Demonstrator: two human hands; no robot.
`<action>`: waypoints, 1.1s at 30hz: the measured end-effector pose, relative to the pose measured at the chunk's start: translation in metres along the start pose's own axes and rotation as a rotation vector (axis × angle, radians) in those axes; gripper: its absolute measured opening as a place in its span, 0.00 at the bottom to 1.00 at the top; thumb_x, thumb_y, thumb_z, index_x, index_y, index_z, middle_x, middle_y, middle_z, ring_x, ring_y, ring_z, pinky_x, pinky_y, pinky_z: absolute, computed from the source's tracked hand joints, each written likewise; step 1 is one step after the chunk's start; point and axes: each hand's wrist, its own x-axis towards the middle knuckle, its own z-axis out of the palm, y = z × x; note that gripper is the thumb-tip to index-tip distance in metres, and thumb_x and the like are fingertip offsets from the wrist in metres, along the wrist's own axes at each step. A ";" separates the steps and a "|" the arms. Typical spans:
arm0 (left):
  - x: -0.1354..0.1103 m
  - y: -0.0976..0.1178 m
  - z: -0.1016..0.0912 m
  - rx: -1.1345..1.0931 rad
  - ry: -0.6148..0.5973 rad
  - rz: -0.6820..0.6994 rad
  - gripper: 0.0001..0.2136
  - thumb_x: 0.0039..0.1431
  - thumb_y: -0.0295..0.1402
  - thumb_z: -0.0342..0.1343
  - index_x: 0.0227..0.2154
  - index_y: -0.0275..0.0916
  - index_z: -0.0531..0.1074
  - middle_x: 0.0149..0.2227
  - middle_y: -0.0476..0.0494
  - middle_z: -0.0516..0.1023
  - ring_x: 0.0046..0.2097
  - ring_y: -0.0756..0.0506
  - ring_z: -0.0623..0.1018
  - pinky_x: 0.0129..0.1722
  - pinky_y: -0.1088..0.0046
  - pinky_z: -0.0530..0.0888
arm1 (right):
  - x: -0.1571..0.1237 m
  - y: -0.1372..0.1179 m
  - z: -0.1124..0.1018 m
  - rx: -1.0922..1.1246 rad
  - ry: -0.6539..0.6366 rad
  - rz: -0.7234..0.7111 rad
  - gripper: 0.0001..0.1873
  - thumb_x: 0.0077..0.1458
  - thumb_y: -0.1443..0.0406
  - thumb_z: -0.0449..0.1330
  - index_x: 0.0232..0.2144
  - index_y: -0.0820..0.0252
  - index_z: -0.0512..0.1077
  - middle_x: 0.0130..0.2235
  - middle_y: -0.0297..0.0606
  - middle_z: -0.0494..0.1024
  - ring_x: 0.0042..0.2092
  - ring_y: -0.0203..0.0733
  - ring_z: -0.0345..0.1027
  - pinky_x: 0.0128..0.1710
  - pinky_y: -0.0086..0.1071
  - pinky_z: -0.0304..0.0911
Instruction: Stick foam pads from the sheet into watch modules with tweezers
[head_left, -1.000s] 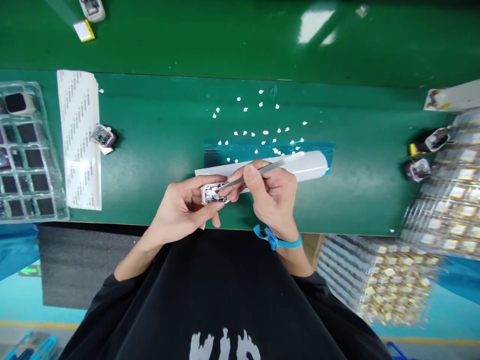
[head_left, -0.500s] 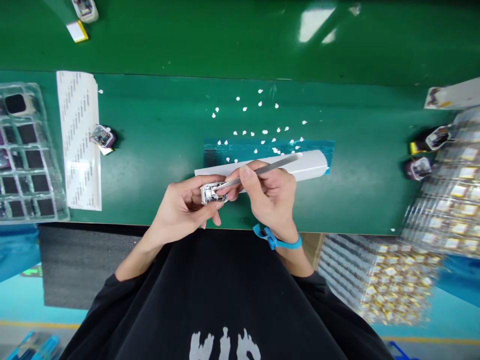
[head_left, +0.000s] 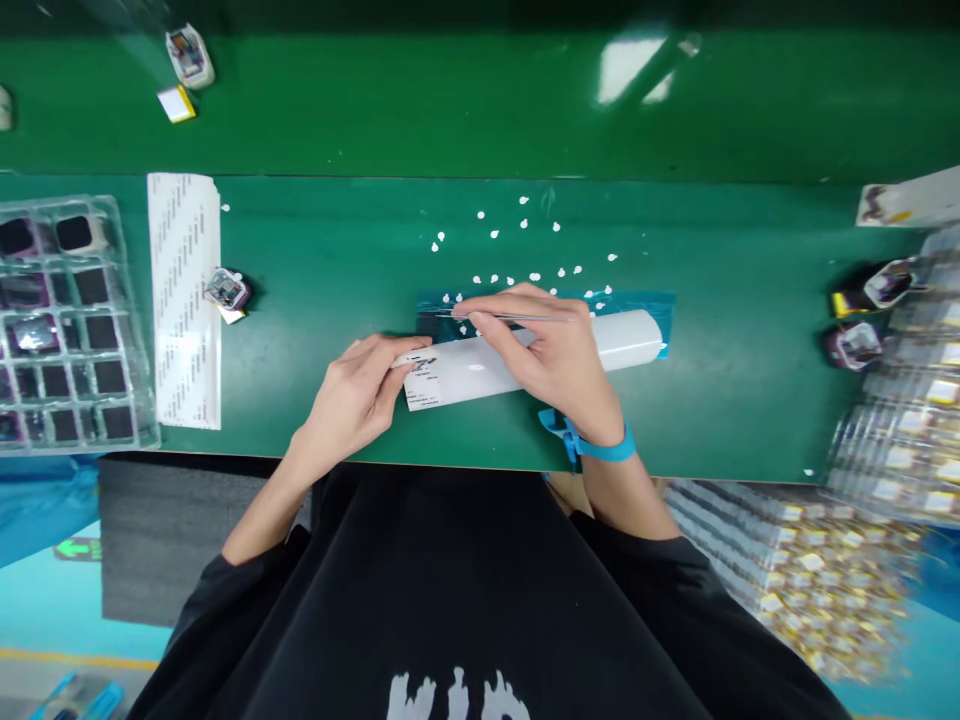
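My left hand (head_left: 351,395) pinches a small white casing (head_left: 412,356); my right (head_left: 555,352), slim metal tweezers (head_left: 525,318)—likely for precision—beyond curled white paper (head_left: 487,378).

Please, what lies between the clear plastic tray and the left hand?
Head view: a long white printed sheet, a small opened purple device at its right edge, then green tabletop before the left hand.
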 end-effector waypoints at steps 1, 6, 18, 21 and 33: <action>0.003 -0.005 0.001 0.057 -0.031 0.055 0.11 0.76 0.29 0.50 0.52 0.38 0.78 0.56 0.36 0.85 0.54 0.40 0.84 0.53 0.60 0.79 | 0.002 0.004 0.002 -0.009 -0.017 -0.005 0.11 0.72 0.60 0.62 0.45 0.48 0.86 0.47 0.34 0.89 0.46 0.46 0.82 0.48 0.45 0.77; 0.008 -0.017 0.010 0.289 -0.131 0.184 0.12 0.76 0.26 0.49 0.52 0.37 0.76 0.60 0.33 0.82 0.59 0.36 0.80 0.51 0.57 0.78 | 0.002 0.014 0.009 0.005 -0.021 -0.030 0.11 0.72 0.62 0.62 0.47 0.48 0.85 0.48 0.33 0.88 0.47 0.46 0.82 0.48 0.44 0.77; 0.010 -0.018 0.019 0.342 -0.046 0.279 0.17 0.70 0.18 0.45 0.55 0.35 0.73 0.61 0.33 0.81 0.59 0.38 0.80 0.56 0.57 0.82 | -0.002 0.022 0.017 -0.033 0.028 -0.098 0.10 0.72 0.61 0.63 0.48 0.47 0.85 0.45 0.34 0.89 0.44 0.45 0.82 0.46 0.42 0.79; 0.012 -0.019 0.020 0.400 -0.048 0.283 0.16 0.71 0.19 0.46 0.53 0.35 0.74 0.59 0.33 0.83 0.55 0.37 0.81 0.49 0.59 0.81 | -0.004 0.025 0.020 -0.069 0.082 -0.194 0.11 0.71 0.63 0.63 0.51 0.47 0.84 0.46 0.34 0.89 0.44 0.44 0.83 0.43 0.40 0.81; 0.030 0.015 -0.014 -0.628 0.202 -0.388 0.08 0.71 0.40 0.63 0.44 0.41 0.78 0.39 0.40 0.87 0.31 0.47 0.78 0.28 0.72 0.70 | -0.018 -0.015 0.001 -0.029 0.447 -0.364 0.24 0.70 0.69 0.62 0.63 0.41 0.77 0.53 0.33 0.86 0.49 0.51 0.86 0.44 0.43 0.84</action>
